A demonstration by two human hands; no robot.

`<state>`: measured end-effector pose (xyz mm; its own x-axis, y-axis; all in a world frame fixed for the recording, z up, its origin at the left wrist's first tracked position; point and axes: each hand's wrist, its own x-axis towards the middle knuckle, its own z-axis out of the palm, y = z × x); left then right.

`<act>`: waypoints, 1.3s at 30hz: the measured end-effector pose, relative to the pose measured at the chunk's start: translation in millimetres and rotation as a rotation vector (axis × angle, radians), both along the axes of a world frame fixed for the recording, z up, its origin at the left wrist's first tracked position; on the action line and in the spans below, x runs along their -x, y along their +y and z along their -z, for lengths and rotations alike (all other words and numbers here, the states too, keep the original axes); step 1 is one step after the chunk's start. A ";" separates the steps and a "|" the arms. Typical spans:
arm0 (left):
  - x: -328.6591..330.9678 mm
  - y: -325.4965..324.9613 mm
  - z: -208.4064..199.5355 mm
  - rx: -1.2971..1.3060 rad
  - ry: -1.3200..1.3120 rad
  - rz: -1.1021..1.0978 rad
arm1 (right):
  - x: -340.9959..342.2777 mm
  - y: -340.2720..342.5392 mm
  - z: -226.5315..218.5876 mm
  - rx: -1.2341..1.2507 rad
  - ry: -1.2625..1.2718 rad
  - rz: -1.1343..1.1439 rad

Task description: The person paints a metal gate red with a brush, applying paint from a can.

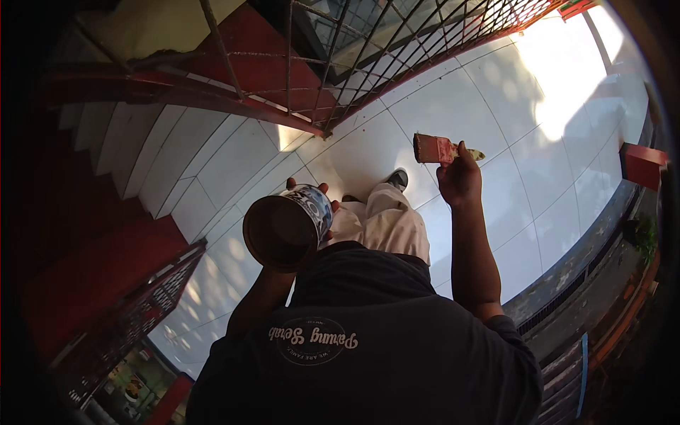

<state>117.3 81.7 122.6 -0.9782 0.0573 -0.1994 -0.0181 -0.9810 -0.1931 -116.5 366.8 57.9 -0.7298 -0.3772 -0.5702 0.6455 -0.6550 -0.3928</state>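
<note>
My left hand (334, 206) is closed around a paint can (312, 203) with a blue and white printed side, its fingers showing along the far rim and right side. The can's round opening is turned toward me, and its inside looks dark brown; how much paint is in it I cannot tell. My right hand (460, 180) grips a flat paintbrush (445, 150) by its pale, paint-stained handle. Red paint smears the brush's middle part, and its dark bristles point left, in the air over the floor. Brush and can are well apart.
Ahead stands a metal lattice grille (368, 53) with a red lower rail. Pale steps (166, 152) lie to the left, above another red lattice gate (134, 326). Light tiles (489, 99) cover the floor. A red block (642, 166) and a plant (641, 237) are at the right edge.
</note>
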 end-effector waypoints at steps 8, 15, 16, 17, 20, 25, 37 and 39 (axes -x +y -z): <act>91.2 -17.3 98.5 0.086 -0.117 0.360 | -1.4 -1.5 190.0 -0.278 -0.205 0.169; 114.7 -45.2 243.9 0.133 -0.258 0.530 | 15.1 -80.4 362.7 -0.298 -0.295 0.286; 112.6 -50.1 263.0 0.119 -0.273 0.529 | 21.6 -94.7 390.6 -0.282 -0.320 0.324; 108.3 -53.5 281.8 0.106 -0.286 0.525 | 28.4 -110.6 417.1 -0.265 -0.342 0.359; 88.4 -76.8 319.1 0.132 -0.382 0.531 | 55.8 -165.2 467.2 -0.119 -0.343 0.490; 73.5 -90.9 354.4 0.102 -0.438 0.532 | 102.4 -223.4 496.4 0.085 -0.146 0.553; 88.9 -91.1 359.0 0.097 -0.397 0.569 | 97.3 -226.3 458.9 0.090 0.062 0.639; 90.6 -86.6 357.2 0.110 -0.438 0.560 | 87.5 -221.0 478.6 -0.094 -0.043 0.584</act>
<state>26.7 -4.9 -234.7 -0.6364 0.4841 -0.6005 -0.4678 -0.8612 -0.1986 -204.0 145.8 -420.7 -0.7769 0.1336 -0.6152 0.2053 -0.8701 -0.4482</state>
